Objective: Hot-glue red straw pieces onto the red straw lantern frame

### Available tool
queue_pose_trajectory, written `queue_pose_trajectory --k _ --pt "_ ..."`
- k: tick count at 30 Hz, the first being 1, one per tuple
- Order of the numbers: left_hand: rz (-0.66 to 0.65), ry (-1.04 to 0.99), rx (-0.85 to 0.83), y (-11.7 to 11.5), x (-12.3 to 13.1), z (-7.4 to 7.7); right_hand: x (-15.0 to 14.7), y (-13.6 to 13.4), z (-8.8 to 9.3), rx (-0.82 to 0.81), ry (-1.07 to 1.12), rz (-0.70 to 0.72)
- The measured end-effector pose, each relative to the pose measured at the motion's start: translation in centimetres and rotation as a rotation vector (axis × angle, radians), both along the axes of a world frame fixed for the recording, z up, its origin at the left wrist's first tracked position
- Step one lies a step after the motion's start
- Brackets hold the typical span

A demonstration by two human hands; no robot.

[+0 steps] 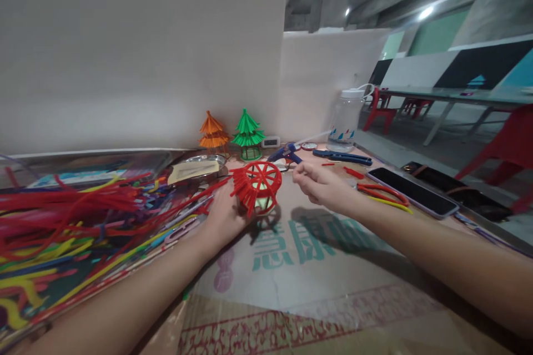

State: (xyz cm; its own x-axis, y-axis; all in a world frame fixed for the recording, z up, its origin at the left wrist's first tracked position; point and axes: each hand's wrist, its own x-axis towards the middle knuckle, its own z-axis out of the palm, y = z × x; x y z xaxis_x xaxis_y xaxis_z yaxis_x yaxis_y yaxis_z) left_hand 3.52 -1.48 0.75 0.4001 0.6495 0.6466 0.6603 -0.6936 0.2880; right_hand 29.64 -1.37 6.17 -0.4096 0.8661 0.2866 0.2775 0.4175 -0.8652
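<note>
My left hand (227,212) is closed round a small red pavilion model (259,182) made of pipe cleaners. The model is tilted, so its round spoked frame and a row of hanging red strips face me. To the right of it, apart from it, is my right hand (318,182). Its fingers are pinched together, and what they hold, if anything, is too small to make out. Just beyond those fingertips lies a blue hot glue gun (285,152). Behind the red model stand an orange pavilion (213,134) and a green pavilion (248,136).
Loose coloured pipe cleaners (83,216) cover the left side. A metal tray (197,167) lies at the back. On the right are a water bottle (346,119), a dark blue tool (342,157), red-handled pliers (385,193) and a phone (412,191). Printed plastic sheeting (275,288) covers the front.
</note>
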Motion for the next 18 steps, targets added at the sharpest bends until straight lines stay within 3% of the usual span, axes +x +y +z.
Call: queue_pose_trajectory --k 4,8,15,18 --pt "0.061 -0.044 -0.09 0.5 -0.3 -1.0 0.7 1.7 -2.5 0.13 -0.256 -0.168" --pt "0.161 -0.056 -0.215 0.6 -0.5 -1.3 0.7 2.4 -4.3 0.141 -0.307 -0.216" --pt "0.075 -0.118 -0.274 0.5 -0.4 -0.7 0.4 1.9 -4.7 0.249 -0.279 -0.183" --pt "0.115 -0.096 -0.271 0.6 -0.4 -0.7 0.2 1.6 -4.5 0.215 -0.283 -0.207"
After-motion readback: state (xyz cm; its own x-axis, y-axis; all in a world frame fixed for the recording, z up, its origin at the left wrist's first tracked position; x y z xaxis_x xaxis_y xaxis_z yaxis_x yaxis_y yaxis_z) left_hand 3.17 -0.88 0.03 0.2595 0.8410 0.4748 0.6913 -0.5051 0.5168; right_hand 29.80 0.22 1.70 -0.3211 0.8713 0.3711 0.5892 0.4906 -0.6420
